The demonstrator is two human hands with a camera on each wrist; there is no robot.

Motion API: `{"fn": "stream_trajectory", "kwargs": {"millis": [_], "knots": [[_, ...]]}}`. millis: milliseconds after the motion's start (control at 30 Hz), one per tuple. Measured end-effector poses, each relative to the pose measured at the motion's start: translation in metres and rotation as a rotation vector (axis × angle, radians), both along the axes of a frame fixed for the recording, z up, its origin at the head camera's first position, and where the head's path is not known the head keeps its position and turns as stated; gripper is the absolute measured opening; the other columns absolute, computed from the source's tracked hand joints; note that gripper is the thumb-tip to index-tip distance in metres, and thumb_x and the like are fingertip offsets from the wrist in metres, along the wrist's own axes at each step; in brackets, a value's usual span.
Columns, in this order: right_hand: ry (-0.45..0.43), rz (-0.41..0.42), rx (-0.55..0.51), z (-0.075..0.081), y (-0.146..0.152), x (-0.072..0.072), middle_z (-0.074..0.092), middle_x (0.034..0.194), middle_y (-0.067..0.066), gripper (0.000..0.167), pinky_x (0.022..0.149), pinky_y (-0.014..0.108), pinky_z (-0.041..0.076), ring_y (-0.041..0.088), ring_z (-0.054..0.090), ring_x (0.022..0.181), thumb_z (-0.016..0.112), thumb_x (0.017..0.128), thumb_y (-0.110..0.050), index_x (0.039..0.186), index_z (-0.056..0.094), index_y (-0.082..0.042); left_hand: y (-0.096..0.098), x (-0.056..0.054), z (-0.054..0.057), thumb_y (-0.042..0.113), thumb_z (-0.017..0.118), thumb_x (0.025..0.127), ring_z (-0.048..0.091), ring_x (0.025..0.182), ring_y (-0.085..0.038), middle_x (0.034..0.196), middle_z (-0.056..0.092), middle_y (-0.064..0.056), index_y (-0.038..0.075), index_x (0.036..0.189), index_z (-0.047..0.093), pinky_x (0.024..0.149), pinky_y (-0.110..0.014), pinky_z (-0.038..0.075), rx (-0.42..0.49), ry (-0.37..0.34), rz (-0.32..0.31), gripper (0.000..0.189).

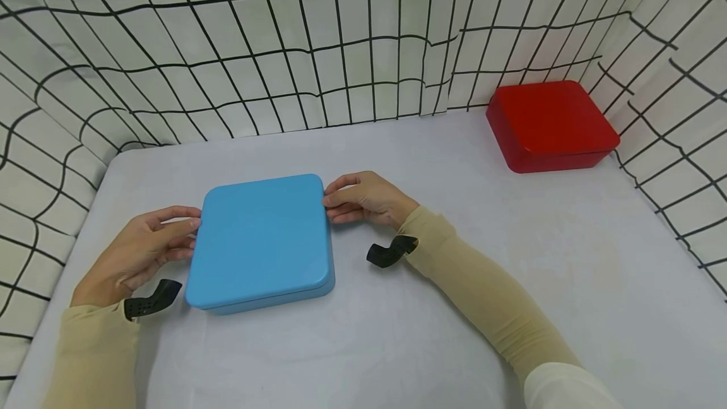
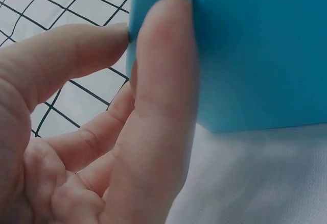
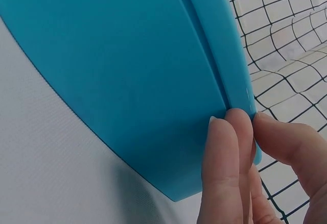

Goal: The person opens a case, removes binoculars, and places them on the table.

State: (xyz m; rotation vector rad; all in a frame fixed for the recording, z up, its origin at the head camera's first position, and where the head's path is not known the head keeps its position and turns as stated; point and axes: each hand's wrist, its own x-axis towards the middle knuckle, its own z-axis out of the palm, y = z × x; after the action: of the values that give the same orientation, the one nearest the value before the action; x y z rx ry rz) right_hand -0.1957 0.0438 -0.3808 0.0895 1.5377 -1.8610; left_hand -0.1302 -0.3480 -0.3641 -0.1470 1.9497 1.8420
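Note:
A light blue, round-cornered box (image 1: 261, 242) with its lid on lies flat on the white table, a thin seam running round its side. At its left side, my left hand (image 1: 150, 245) holds the edge with thumb and fingertips. In the left wrist view the thumb (image 2: 163, 71) presses the side wall near the seam, a finger at the lid's outer edge. My right hand (image 1: 366, 199) grips the opposite edge, near the far right corner. The right wrist view shows the fingertips (image 3: 222, 147) bunched around the rim of the lid (image 3: 225, 45). The box's inside is hidden.
A red box (image 1: 556, 125), also closed, stands at the table's far right corner. White walls with a black grid (image 1: 352, 43) rise along the back and both sides of the white table (image 1: 443, 327). Black wrist mounts (image 1: 392, 251) stick out from both wrists.

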Motion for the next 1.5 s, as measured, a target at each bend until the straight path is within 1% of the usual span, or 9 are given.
{"fn": "stream_trajectory", "kwargs": {"millis": [200, 500, 733, 967, 1100, 1267, 1500], "knots": [[0.001, 0.005, -0.002, -0.0005, -0.0001, -0.0002, 0.077, 0.086, 0.009, 0.021, 0.07, 0.032, 0.064, 0.017, 0.076, 0.07, 0.076, 0.089, 0.003, 0.107, 0.068, -0.004, 0.0002, 0.0004, -0.0006, 0.01, 0.064, 0.102, 0.074, 0.078, -0.012, 0.09, 0.077, 0.001, 0.022, 0.119, 0.067, 0.07, -0.027, 0.063, -0.016, 0.01, -0.007, 0.021], [-0.004, 0.026, -0.015, -0.0008, 0.0014, -0.001, 0.076, 0.087, 0.01, 0.019, 0.07, 0.032, 0.064, 0.018, 0.076, 0.071, 0.076, 0.088, 0.003, 0.104, 0.068, -0.004, -0.0001, -0.0004, -0.0027, 0.007, 0.062, 0.103, 0.074, 0.077, -0.012, 0.09, 0.078, -0.001, 0.019, 0.12, 0.066, 0.069, -0.027, 0.063, 0.019, 0.018, -0.018, 0.022], [-0.007, 0.047, -0.035, -0.0002, 0.002, -0.0011, 0.076, 0.085, 0.01, 0.018, 0.07, 0.032, 0.064, 0.018, 0.076, 0.07, 0.074, 0.089, 0.004, 0.103, 0.066, -0.004, -0.0001, 0.0007, -0.0026, 0.009, 0.062, 0.103, 0.074, 0.076, -0.011, 0.09, 0.078, 0.001, 0.022, 0.12, 0.064, 0.069, -0.027, 0.063, -0.002, 0.017, -0.017, 0.022], [-0.001, 0.048, -0.034, -0.0001, 0.0026, -0.0014, 0.076, 0.085, 0.01, 0.017, 0.069, 0.033, 0.064, 0.018, 0.076, 0.07, 0.074, 0.09, 0.002, 0.103, 0.066, -0.004, 0.0021, 0.0002, -0.0023, 0.009, 0.062, 0.103, 0.074, 0.075, -0.011, 0.089, 0.078, 0.002, 0.021, 0.12, 0.064, 0.068, -0.027, 0.063, 0.009, 0.015, -0.013, 0.021], [0.004, 0.046, -0.025, -0.0003, 0.0031, -0.0011, 0.076, 0.086, 0.009, 0.015, 0.07, 0.033, 0.065, 0.019, 0.077, 0.071, 0.075, 0.091, -0.002, 0.102, 0.066, -0.004, 0.0027, -0.0002, -0.0019, 0.01, 0.062, 0.103, 0.074, 0.076, -0.011, 0.09, 0.077, 0.002, 0.021, 0.12, 0.063, 0.069, -0.027, 0.063, -0.014, 0.02, -0.015, 0.021], [0.004, 0.045, -0.015, 0.0, 0.0032, -0.0009, 0.076, 0.085, 0.009, 0.015, 0.07, 0.033, 0.064, 0.018, 0.076, 0.07, 0.077, 0.09, -0.002, 0.101, 0.067, -0.005, 0.0021, -0.0003, -0.0016, 0.011, 0.063, 0.103, 0.073, 0.076, -0.011, 0.089, 0.077, 0.003, 0.024, 0.118, 0.065, 0.068, -0.027, 0.063, -0.045, 0.024, -0.01, 0.02], [0.002, 0.044, -0.013, 0.0005, 0.0025, -0.0009, 0.075, 0.085, 0.009, 0.015, 0.069, 0.033, 0.064, 0.018, 0.076, 0.069, 0.076, 0.09, -0.001, 0.101, 0.066, -0.004, 0.0011, 0.0006, -0.0026, 0.009, 0.062, 0.103, 0.074, 0.077, -0.011, 0.092, 0.079, 0.003, 0.024, 0.117, 0.067, 0.069, -0.026, 0.063, -0.024, 0.041, -0.015, 0.021]]}}
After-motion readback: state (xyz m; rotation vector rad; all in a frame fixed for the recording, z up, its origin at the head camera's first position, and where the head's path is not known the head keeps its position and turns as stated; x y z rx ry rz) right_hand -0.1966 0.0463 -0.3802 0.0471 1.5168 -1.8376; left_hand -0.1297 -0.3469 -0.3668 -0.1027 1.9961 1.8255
